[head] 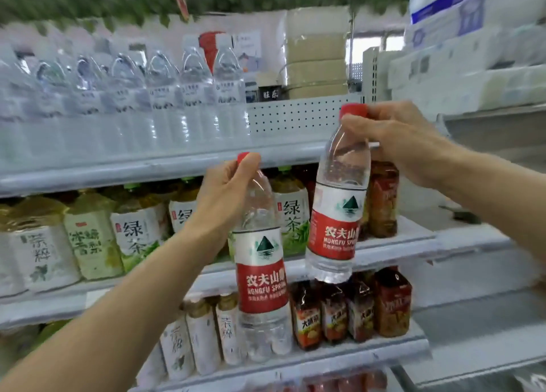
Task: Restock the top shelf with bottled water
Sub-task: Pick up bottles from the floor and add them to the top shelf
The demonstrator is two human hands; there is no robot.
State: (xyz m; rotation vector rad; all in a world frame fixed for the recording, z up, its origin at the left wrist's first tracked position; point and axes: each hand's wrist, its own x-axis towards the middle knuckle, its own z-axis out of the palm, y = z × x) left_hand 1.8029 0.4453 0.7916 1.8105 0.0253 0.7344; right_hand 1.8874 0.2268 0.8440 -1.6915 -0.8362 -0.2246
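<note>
1. Our left hand has its fingers curled around the neck of one water bottle, right under its red cap. The bottle hangs in front of the lower shelves.
2. Our right hand pinches the red cap of a second water bottle. It hangs a bit tilted and higher up, near the top shelf.
3. The top shelf has a row of clear bottles on its left side.
4. Green tea bottles stand on the shelf below.

water btls on top shelf, tea btls below
</note>
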